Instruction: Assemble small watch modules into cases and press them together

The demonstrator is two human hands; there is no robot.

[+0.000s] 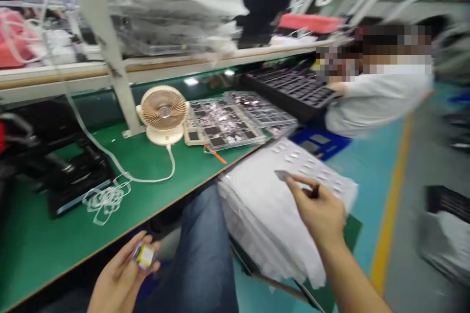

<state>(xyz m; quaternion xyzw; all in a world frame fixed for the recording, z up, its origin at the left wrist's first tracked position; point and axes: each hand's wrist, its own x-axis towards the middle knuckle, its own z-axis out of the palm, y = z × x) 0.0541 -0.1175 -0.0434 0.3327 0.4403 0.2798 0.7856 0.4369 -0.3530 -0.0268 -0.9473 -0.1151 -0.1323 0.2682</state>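
Low in front of me, my left hand (127, 269) has its fingers wrapped round a small device (145, 255) with a yellow-and-white face. What kind of device it is, I cannot tell. Over to the right, my right hand (319, 203) pinches a small, thin grey piece (282, 175) between thumb and fingers. Beneath that hand lies a stack of white foam sheets (257, 205), with rows of small pale pieces (308, 161) along its far right part. Motion blurs the finer detail of both held things.
A cream fan (164, 112) stands on the green bench (147, 200), its white cable curling leftward. Clear trays of parts (225, 122) lie beside it. Thin white strips (106, 200) and a black fixture (81, 171) are at left. A co-worker's sleeve (382, 98) reaches a black tray (290, 85).
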